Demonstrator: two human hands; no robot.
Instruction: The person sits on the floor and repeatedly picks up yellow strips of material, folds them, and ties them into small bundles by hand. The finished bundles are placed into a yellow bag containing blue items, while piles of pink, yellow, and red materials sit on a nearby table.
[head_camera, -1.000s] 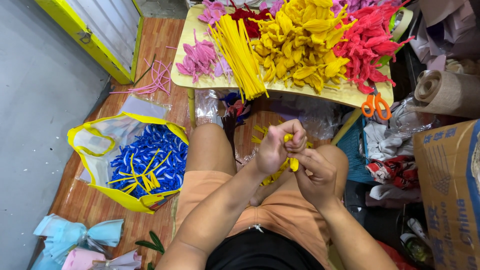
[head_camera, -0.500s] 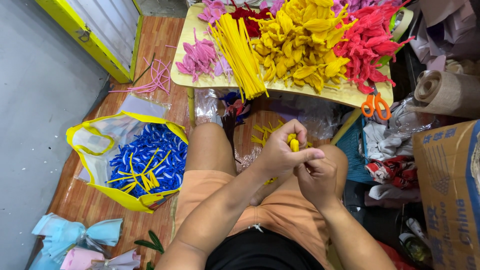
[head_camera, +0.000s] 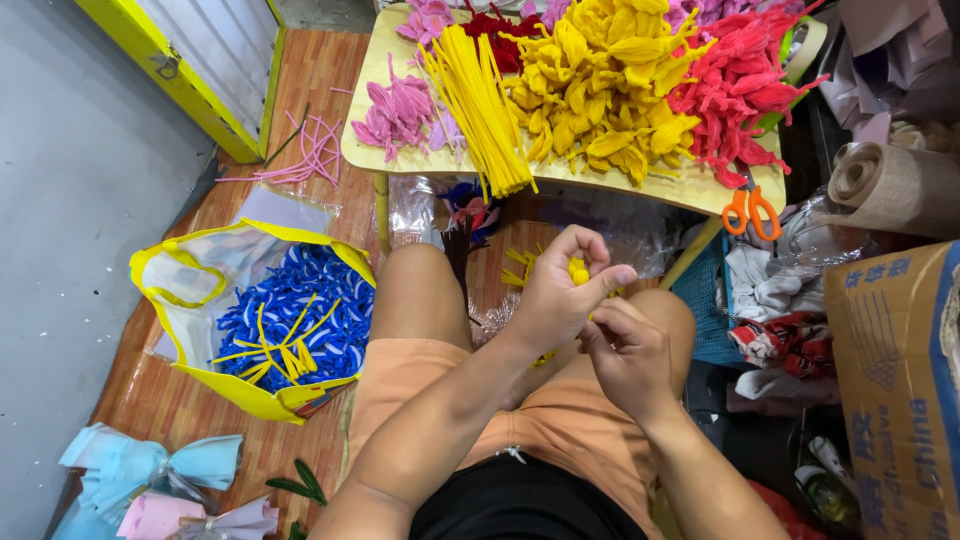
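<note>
From up here I see both hands working above the lap, just right of centre. My left hand (head_camera: 555, 295) is curled shut around a small yellow pipe-cleaner piece (head_camera: 578, 271), thumb and fingertips pinching it so only its fuzzy tip shows between them. My right hand (head_camera: 628, 352) sits at about 4 o'clock from the left, touching it, fingers folded inward toward that same yellow piece; I cannot tell whether it really grips the stem, as the fingers hide it.

At 12 o'clock from the hands stands a low yellow table (head_camera: 362, 158) loaded with a bundle of straight yellow stems (head_camera: 478, 100), a heap of yellow twisted flowers (head_camera: 590, 90), red ones (head_camera: 735, 85) to their right and pink ones (head_camera: 395, 112) to their left. Orange-handled scissors (head_camera: 750, 208) lie at the table's near right corner, at 1 o'clock from the hands. Well off at 9 o'clock, a yellow-rimmed clear bag (head_camera: 160, 275) on the wooden floor holds blue pieces (head_camera: 320, 300) with some yellow strands on top. A cardboard box (head_camera: 890, 370) stands at 3 o'clock
</note>
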